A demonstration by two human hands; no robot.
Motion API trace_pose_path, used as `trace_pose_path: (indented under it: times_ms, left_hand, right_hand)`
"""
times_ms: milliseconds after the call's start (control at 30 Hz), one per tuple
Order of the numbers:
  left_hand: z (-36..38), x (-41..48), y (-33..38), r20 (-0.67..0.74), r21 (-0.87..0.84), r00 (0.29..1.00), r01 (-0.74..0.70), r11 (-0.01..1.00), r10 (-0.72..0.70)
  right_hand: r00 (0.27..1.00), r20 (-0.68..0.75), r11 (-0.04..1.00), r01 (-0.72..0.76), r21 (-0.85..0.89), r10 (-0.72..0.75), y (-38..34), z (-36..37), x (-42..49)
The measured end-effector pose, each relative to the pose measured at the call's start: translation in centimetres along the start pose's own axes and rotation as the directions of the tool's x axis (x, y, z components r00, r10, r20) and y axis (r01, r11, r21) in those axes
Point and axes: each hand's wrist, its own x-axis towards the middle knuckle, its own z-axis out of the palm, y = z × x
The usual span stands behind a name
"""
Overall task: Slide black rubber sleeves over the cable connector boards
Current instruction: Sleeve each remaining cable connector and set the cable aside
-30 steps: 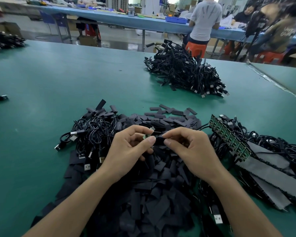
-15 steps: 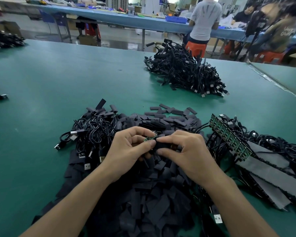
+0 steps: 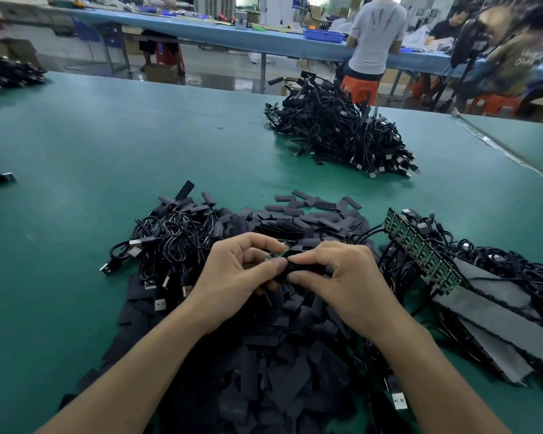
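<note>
Fingers [image 3: 254, 244] of the left hand [image 3: 242, 277] are curling round a small green board [image 3: 278, 253], thumb and forefinger pinching it, while the right hand [image 3: 348, 283] is gripping a black sleeve [image 3: 304, 268] between its thumb and curled fingers. Sleeve and board are meeting end to end between the two thumbs; how far the sleeve is on cannot be told.

Both hands are working over a wide green table [image 3: 107, 145], which is lying bare on the left and across the middle, giving open room between the near things and the far edge. On the right, a seam [image 3: 499, 145] is running diagonally where a second surface is butting up.

Under the wrists a heap of loose sleeves [image 3: 264, 355] is spreading to the near edge. A far pile of cables [image 3: 342, 133] is sitting close to the far edge, well apart from the hands. A near tangle of cables [image 3: 170, 239] is touching the heap on its left. To the right, grey strips [image 3: 499, 311] are lying beside a row of green boards [image 3: 420, 249] on more cables.

On the bench behind, a blue tray [image 3: 323, 35] is standing; its contents are too small to tell
</note>
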Motion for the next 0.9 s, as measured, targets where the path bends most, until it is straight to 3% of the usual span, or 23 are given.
trace_pose_path:
  times_ms: [267, 467, 900]
  left_hand:
    - [-0.1, 0.1, 0.1, 0.021, -0.013, 1.0, 0.013, 1.0, -0.012]
    - [-0.1, 0.0, 0.2, 0.068, 0.026, 0.998, 0.011, 1.0, -0.013]
    - [-0.4, 0.1, -0.1, 0.017, 0.018, 0.999, -0.029, 0.999, 0.029]
  right_hand:
    - [0.985, -0.134, 0.986, -0.095, 0.136, 0.113, 1.1, -0.6, 0.0]
    - [0.983, -0.115, 0.975, -0.123, 0.188, 0.146, 1.5, -0.8, 0.1]
    - [0.977, -0.079, 0.915, -0.154, 0.372, 0.196, 1.4, -1.1, 0.2]
